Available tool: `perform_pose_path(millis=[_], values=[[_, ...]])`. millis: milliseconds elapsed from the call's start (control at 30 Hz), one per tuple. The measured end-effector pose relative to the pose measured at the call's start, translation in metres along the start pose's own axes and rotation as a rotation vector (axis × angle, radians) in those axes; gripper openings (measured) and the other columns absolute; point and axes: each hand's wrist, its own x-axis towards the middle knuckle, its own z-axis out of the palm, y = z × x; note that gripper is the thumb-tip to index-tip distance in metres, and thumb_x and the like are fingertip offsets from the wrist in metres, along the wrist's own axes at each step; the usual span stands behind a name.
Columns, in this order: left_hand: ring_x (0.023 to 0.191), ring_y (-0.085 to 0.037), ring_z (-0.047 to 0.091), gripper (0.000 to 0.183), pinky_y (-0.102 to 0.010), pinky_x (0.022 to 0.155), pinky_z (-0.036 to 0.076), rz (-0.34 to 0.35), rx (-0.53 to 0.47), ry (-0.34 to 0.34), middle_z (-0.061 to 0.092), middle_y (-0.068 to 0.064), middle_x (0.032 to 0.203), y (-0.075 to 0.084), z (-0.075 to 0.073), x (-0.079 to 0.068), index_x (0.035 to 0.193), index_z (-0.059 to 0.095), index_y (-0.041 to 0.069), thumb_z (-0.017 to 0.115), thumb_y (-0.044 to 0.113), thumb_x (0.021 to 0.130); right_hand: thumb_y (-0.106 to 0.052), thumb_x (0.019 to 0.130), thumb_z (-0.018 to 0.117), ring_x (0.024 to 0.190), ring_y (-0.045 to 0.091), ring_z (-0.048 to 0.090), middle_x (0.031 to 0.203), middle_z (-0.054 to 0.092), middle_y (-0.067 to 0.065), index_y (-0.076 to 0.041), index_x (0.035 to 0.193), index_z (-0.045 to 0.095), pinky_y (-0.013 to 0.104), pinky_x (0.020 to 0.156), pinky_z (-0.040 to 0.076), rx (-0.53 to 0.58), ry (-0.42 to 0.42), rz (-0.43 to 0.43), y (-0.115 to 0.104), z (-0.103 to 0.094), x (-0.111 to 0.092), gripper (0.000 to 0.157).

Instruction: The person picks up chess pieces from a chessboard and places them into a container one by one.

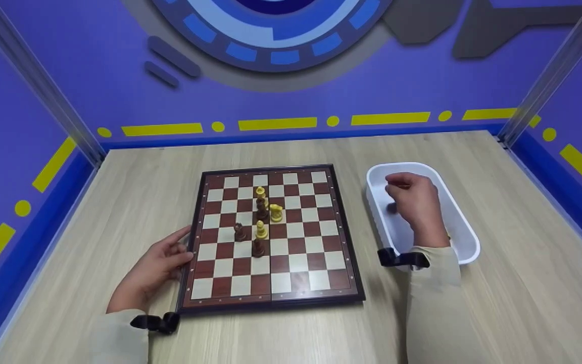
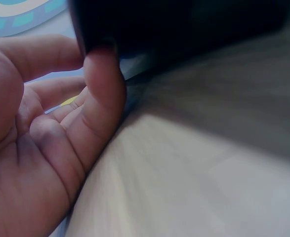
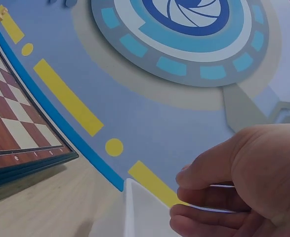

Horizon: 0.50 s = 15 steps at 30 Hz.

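Observation:
A brown-and-cream chessboard (image 1: 301, 263) lies on the table with several chess pieces near its middle. Among them are a yellow knight (image 1: 276, 213), a yellow piece (image 1: 261, 230) and a dark piece (image 1: 239, 232). At the board's left edge, my left hand (image 1: 157, 265) grips the dark rim between thumb and fingers; the left wrist view shows fingertips against the board's black side (image 2: 184, 29). My right hand (image 1: 417, 205) hovers over the white plastic tray (image 1: 460, 230), fingers loosely bent, nothing visible between them. Below its fingertips is a dark spot, perhaps a piece or a shadow.
The wooden table (image 1: 134, 187) holds the board at centre and the tray to its right, with a strip of tabletop between. A purple wall (image 1: 291, 103) with yellow marks closes off the back, and similar panels stand at both sides.

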Motion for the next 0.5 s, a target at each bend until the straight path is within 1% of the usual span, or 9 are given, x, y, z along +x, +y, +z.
perform_pose_path(millis=[33, 100, 267, 367, 500], values=[[0.067, -0.006, 0.061, 0.072, -0.025, 0.053, 0.053, -0.001, 0.001, 0.002, 0.052, 0.002, 0.092, -0.0001, 0.0001, 0.0000, 0.155, 0.019, 0.008, 0.059, 0.006, 0.094, -0.019, 0.094, 0.058, 0.100, 0.025, 0.060, 0.120, 0.065, 0.015, -0.007, 0.123, 0.066, 0.028, 0.075, 0.050, 0.001, 0.001, 0.003, -0.0002, -0.0004, -0.0003, 0.032], [0.067, -0.007, 0.061, 0.072, -0.026, 0.053, 0.054, -0.002, 0.005, 0.004, 0.052, 0.001, 0.092, 0.0000, 0.0003, -0.0002, 0.155, 0.019, 0.008, 0.059, 0.006, 0.094, -0.019, 0.095, 0.057, 0.101, 0.026, 0.059, 0.120, 0.064, 0.015, -0.008, 0.123, 0.066, 0.030, 0.077, 0.051, 0.006, 0.001, 0.001, -0.0002, -0.0006, -0.0007, 0.031], [0.070, -0.008, 0.062, 0.072, -0.029, 0.056, 0.056, -0.005, 0.015, 0.003, 0.052, 0.000, 0.094, 0.0002, 0.0009, -0.0009, 0.155, 0.019, 0.010, 0.059, 0.007, 0.095, -0.019, 0.095, 0.057, 0.109, 0.028, 0.058, 0.121, 0.064, 0.016, -0.006, 0.121, 0.067, 0.041, 0.092, 0.048, -0.003, 0.017, -0.040, -0.0002, 0.0003, -0.0010, 0.030], [0.070, -0.008, 0.062, 0.072, -0.030, 0.056, 0.056, -0.005, 0.022, 0.002, 0.053, 0.000, 0.094, 0.0004, 0.0009, -0.0010, 0.155, 0.019, 0.010, 0.059, 0.007, 0.095, -0.020, 0.095, 0.056, 0.109, 0.029, 0.059, 0.120, 0.064, 0.016, -0.006, 0.120, 0.067, 0.043, 0.093, 0.048, -0.004, 0.017, -0.051, -0.0010, 0.0017, -0.0014, 0.030], [0.070, -0.008, 0.063, 0.073, -0.028, 0.055, 0.056, 0.002, 0.021, -0.005, 0.055, 0.000, 0.093, 0.0009, 0.0004, -0.0005, 0.156, 0.018, 0.010, 0.058, 0.007, 0.095, -0.019, 0.095, 0.057, 0.106, 0.028, 0.059, 0.118, 0.066, 0.016, -0.005, 0.118, 0.068, 0.040, 0.090, 0.048, -0.001, 0.024, -0.077, -0.0020, 0.0038, -0.0014, 0.030]])
